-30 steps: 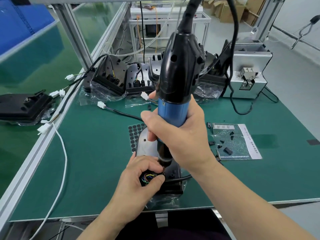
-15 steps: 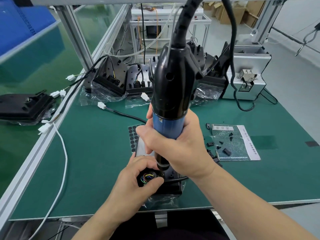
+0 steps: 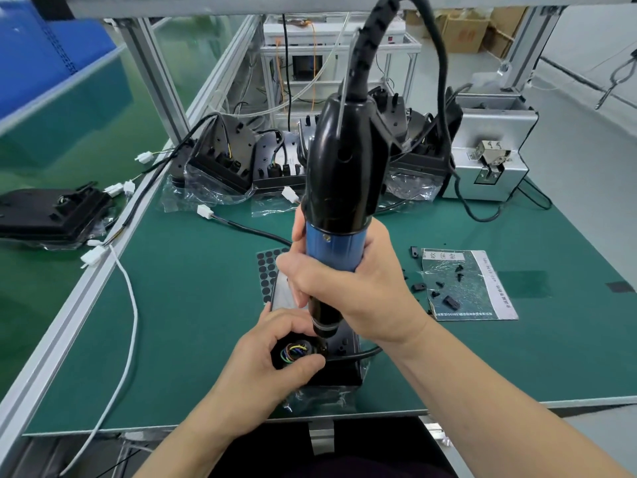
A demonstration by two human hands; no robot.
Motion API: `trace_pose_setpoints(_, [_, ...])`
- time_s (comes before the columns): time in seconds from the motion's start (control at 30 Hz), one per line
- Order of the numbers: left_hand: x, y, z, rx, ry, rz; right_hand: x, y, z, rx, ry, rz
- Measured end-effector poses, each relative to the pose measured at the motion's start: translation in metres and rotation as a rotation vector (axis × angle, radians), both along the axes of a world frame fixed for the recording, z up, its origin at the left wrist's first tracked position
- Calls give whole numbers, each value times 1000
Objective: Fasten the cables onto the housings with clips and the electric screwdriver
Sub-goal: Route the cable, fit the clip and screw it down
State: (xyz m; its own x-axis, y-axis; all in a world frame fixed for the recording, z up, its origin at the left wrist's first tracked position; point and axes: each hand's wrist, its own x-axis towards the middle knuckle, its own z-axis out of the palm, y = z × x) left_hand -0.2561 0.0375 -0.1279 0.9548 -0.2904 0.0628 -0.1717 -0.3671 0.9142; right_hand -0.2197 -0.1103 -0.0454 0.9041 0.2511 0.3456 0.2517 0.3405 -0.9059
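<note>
Black housing (image 3: pixel 341 370), near desk (image 3: pixel 193 322) edge: left hand (image 3: pixel 262 360) grips it at the wire recess; right hand (image 3: pixel 362 284) wraps screwdriver (image 3: pixel 339 188), tip down beside cable (image 3: pixel 365 353). Clips (image 3: pixel 448 301) loose right; far housings (image 3: pixel 220 160) likely pending.

Two hands in shot: the left hand (image 3: pixel 262 363) and the right hand (image 3: pixel 362 288), both bare. The arms match. The left forearm (image 3: pixel 193 439) and the right forearm (image 3: pixel 499 401) are uncovered right down to the bottom of the picture. Between them, just under the near edge of the worktop (image 3: pixel 193 305), sits a dark patch (image 3: pixel 362 457) — black, shading to deep maroon lower down. It may be clothing, but it's too dim to tell.
</note>
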Motion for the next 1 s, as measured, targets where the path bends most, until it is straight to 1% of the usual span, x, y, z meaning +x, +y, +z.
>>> trace_pose_setpoints(0.23, [0,4,-5,-14,59,-44,0,-1,-6,-7,-9,121])
trace_pose_setpoints(0.37, [0,4,-5,5,21,-60,3,-2,1,50,-68,119])
trace_pose_setpoints(0.43, [1,5,-5,7,12,-48,8,-7,13,109,-115,71])
trace_pose_setpoints(0.5, [1,7,-4,24,15,-66,16,-20,27,111,-107,-88])
trace_pose_setpoints(0.53, [1,9,-4,56,11,-95,23,-31,32,86,-65,-201])
trace_pose_setpoints(0.63, [0,16,-7,145,-32,-200,46,-75,25,-68,160,-503])
trace_pose_setpoints(0.7, [1,21,-10,79,9,-213,59,-105,6,-169,303,-638])
trace_pose_setpoints(0.8, [7,24,-11,-133,153,-74,72,-139,-33,-255,463,-814])
trace_pose_setpoints(0.83, [9,24,-10,-170,198,-4,74,-148,-48,-331,489,-874])
trace_pose_setpoints(0.87, [11,23,-9,-193,243,51,76,-155,-62,-451,504,-927])
trace_pose_setpoints(0.93, [16,18,-3,-190,316,93,76,-165,-84,-701,522,-984])
trace_pose_setpoints(0.97, [20,14,0,-134,329,122,77,-168,-90,-780,527,-1002])
trace_pose_setpoints(1.0, [24,10,2,-33,328,164,78,-170,-93,-830,528,-1022])
